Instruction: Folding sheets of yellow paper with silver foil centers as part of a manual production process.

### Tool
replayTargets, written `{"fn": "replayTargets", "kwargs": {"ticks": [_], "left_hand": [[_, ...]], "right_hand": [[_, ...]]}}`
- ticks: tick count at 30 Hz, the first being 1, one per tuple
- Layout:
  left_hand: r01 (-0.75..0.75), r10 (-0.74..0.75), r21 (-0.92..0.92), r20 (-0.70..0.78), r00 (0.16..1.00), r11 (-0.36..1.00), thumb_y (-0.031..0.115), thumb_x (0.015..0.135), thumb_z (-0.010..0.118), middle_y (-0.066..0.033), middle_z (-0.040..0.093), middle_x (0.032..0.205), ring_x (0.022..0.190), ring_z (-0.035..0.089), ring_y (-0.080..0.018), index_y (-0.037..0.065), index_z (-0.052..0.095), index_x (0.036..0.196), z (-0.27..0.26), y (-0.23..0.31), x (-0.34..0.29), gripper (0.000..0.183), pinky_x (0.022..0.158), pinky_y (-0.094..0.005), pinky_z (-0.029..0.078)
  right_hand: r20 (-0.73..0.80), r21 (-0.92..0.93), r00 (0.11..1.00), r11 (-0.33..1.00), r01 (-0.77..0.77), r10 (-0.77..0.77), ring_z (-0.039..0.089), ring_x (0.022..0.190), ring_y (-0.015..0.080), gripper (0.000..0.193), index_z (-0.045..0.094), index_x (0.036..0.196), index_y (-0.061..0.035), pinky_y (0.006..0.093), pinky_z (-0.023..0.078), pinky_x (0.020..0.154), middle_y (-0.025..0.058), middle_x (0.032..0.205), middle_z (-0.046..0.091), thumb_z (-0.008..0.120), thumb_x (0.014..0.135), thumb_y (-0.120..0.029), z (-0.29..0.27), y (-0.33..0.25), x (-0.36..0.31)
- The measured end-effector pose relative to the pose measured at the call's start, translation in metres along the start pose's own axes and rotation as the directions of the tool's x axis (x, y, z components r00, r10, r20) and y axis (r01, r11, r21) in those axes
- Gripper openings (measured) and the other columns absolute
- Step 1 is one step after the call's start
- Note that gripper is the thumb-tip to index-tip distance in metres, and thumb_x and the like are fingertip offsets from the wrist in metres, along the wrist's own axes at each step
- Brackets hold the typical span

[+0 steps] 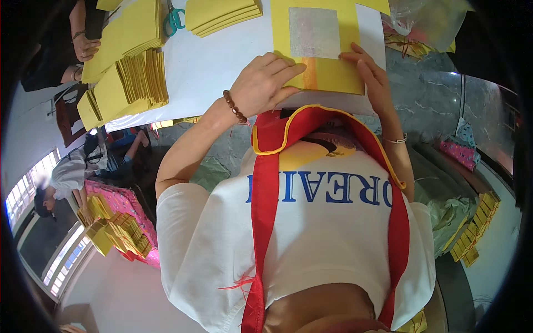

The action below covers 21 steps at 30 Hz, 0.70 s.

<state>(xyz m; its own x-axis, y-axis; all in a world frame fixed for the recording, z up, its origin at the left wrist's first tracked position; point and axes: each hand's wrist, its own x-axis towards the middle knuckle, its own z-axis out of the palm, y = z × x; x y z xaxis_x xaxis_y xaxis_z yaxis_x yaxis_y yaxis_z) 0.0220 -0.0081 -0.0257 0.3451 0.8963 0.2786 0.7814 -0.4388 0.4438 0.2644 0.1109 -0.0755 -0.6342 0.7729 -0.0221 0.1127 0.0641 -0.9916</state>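
Note:
A yellow paper stack point(333, 76) with a silvery-grey square patch point(315, 33) and an orange strip lies at the table's near edge in front of me. My left hand point(265, 80) is closed at its near left side, bent fingers on top and the thumb low by the edge. On the right side rests my right hand point(371, 77), its fingers stretched out and touching the paper near the patch's corner. The undersides of the sheets are hidden.
Folded yellow paper stacks point(136, 83) cover the white table's left part; another pile point(222, 14) lies farther back beside teal-handled scissors point(174, 21). A co-worker's hand point(86, 47) touches the left stacks. A clear plastic bag point(425, 19) is at far right. Another person bends over yellow bundles point(125, 230).

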Motion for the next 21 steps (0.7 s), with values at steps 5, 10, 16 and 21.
{"fn": "replayTargets", "kwargs": {"ticks": [5, 10, 16, 21], "left_hand": [[0.103, -0.118, -0.243, -0.049, 0.992, 0.965, 0.016, 0.083, 0.061, -0.0087, 0.058, 0.073, 0.067, 0.055, -0.0222, 0.004, 0.064, 0.099, 0.000, -0.007, 0.005, 0.020, 0.062, -0.0312, 0.045], [0.256, -0.281, -0.367, -0.014, 0.960, 0.894, 0.016, 0.087, 0.057, -0.0090, 0.057, 0.065, 0.058, 0.054, -0.0167, 0.001, 0.064, 0.091, 0.003, -0.015, 0.007, 0.017, 0.056, -0.0282, 0.044], [0.490, -0.454, -0.420, 0.190, 0.871, 0.764, 0.021, 0.087, 0.058, -0.0046, 0.059, 0.065, 0.058, 0.051, -0.0078, 0.000, 0.064, 0.091, -0.001, -0.017, 0.011, 0.022, 0.055, -0.0245, 0.042], [0.511, -0.468, -0.514, 0.222, 0.855, 0.690, 0.018, 0.085, 0.058, 0.0007, 0.058, 0.065, 0.058, 0.048, -0.0048, -0.001, 0.065, 0.091, 0.003, -0.021, 0.010, 0.021, 0.054, -0.0215, 0.040]], "right_hand": [[-0.024, 0.055, 0.999, 0.998, -0.034, 0.035, 0.039, 0.124, 0.0229, 0.043, 0.062, 0.108, -0.0013, 0.0322, 0.026, 0.104, 0.0150, 0.130, 0.048, 0.034, 0.097, -0.033, -0.001, -0.003, 0.000], [-0.035, 0.018, 0.998, 0.998, 0.052, -0.052, 0.038, 0.125, 0.0239, 0.056, 0.062, 0.108, -0.0002, 0.0345, 0.023, 0.106, 0.0157, 0.128, 0.049, 0.019, 0.098, -0.036, -0.002, 0.005, 0.001], [0.008, -0.044, 0.999, 0.998, 0.053, -0.052, 0.032, 0.130, 0.0242, 0.062, 0.057, 0.114, 0.0024, 0.0364, 0.022, 0.107, 0.0147, 0.124, 0.053, 0.012, 0.098, -0.037, 0.000, 0.002, 0.002], [-0.007, -0.010, 1.000, 1.000, -0.008, 0.008, 0.039, 0.125, 0.0232, 0.060, 0.051, 0.121, 0.0027, 0.0346, 0.025, 0.106, 0.0137, 0.122, 0.054, 0.013, 0.099, -0.037, 0.001, 0.001, 0.002]]}}
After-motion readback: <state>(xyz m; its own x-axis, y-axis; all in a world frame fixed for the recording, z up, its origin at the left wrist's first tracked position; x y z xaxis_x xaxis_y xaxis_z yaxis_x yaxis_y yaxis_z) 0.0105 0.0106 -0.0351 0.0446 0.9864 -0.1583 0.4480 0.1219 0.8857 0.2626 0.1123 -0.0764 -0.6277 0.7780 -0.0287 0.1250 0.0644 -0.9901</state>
